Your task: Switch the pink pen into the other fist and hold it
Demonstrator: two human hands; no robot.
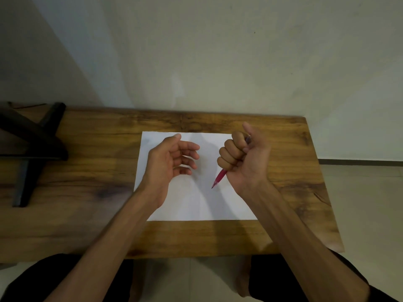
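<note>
**Red pen in a fist over the paper, tip down**

Head view: We see the right hand (242,159) raised above a white sheet of paper (192,203), its fingers curled tight round a red pen (219,177) in a fist, thumb sticking up toward twelve o'clock. The pen runs through the fist and comes out at the bottom, its tip pointing toward seven o'clock, close over the sheet; we cannot tell whether it touches. The left hand (172,160) hovers at nine o'clock from the pen, palm turned inward, fingers loosely spread and slightly bent, holding nothing. Both forearms come up from six o'clock.

We judge that a fist grip like this gives poor control of the tip: a stray mark or a tear in the paper could follow if the hand drops hard. Nothing pins the sheet, so it could slide on the wooden table (87,192) under a sideways push.

At nine o'clock on the table stands a black frame (32,144), well apart from the hands.
</note>
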